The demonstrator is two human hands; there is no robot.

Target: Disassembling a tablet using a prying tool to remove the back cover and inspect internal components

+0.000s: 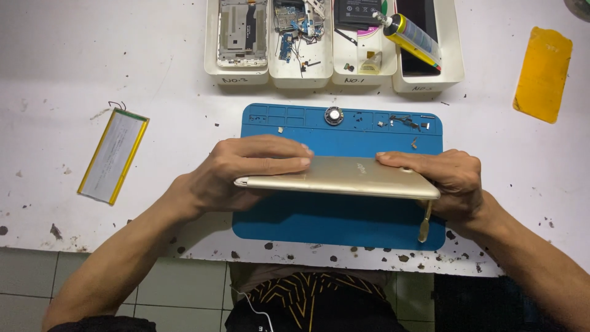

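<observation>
While both hands hold it just above the blue mat, the gold phone sits tilted with its back up. Left hand has its grip clamped on the left end, fingers flat on top. Right hand grips the right end and also pinches a thin metal pry tool hanging down. Further back on the white bench: a loose battery, four white trays of phone parts, a glue tube, a yellow film.
</observation>
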